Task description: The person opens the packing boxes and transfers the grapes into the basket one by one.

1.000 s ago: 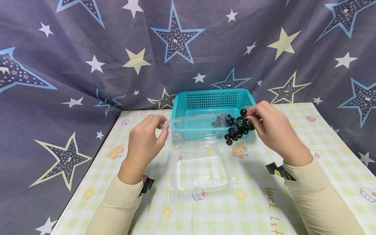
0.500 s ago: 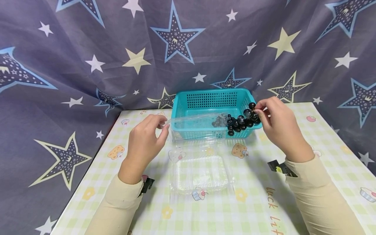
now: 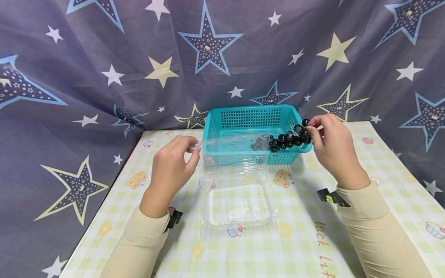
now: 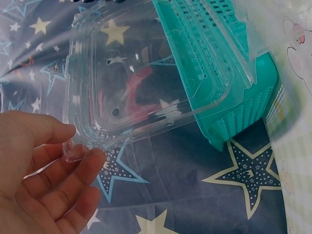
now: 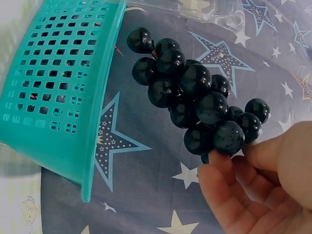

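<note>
Grapes (image 3: 290,139) in right hand (image 3: 332,148), over teal basket's (image 3: 243,123) right rim.

Right hand (image 3: 332,144) lifted grapes (image 3: 290,139) higher, over basket (image 3: 250,119)

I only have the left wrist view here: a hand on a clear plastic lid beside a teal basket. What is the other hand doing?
Observer: The right hand pinches a bunch of black grapes at its end, holding it in the air at the teal basket's right rim.
Operator: Is the lid attached to anything?
Observer: Yes, in the head view the clear lid joins a clear tray lying on the checked tablecloth in front of the basket.
Operator: Anything in that tray?
Observer: No fruit shows in it; the tablecloth pattern shows through.
Operator: How does the left hand hold the lid?
Observer: The left hand pinches its corner tab.
</note>
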The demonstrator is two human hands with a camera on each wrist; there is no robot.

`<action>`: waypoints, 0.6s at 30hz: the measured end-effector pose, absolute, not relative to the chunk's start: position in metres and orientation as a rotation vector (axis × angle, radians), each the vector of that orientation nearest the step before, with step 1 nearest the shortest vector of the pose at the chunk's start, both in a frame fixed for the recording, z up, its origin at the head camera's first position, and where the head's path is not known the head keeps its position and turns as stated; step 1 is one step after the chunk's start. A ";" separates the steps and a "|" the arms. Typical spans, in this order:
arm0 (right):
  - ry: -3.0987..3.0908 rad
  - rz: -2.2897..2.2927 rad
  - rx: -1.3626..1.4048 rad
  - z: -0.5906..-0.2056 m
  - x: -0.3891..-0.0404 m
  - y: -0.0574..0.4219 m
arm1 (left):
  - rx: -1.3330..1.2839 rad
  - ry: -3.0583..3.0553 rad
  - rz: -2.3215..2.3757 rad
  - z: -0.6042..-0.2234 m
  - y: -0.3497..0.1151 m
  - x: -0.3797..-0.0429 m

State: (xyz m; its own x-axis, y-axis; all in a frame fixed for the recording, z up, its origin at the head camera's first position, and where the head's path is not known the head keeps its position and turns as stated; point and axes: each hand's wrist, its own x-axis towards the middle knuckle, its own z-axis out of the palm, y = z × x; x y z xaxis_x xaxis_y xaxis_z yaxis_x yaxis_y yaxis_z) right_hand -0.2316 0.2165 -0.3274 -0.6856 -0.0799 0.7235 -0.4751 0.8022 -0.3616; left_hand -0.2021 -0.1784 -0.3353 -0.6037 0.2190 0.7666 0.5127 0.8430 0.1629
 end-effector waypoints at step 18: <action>-2.336 0.737 0.353 -0.341 -0.242 0.214 | -0.530 -2.232 -0.470 -0.334 -0.178 -0.202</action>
State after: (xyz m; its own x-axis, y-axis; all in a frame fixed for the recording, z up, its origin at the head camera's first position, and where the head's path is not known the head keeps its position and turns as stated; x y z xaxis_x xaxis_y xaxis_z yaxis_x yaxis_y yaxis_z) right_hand -0.2424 0.2144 -0.3407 -0.7495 -0.0564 0.6596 -0.4249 0.8051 -0.4140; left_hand -0.2016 -0.1782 -0.3344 -0.6101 0.2222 0.7606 0.5102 0.8445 0.1625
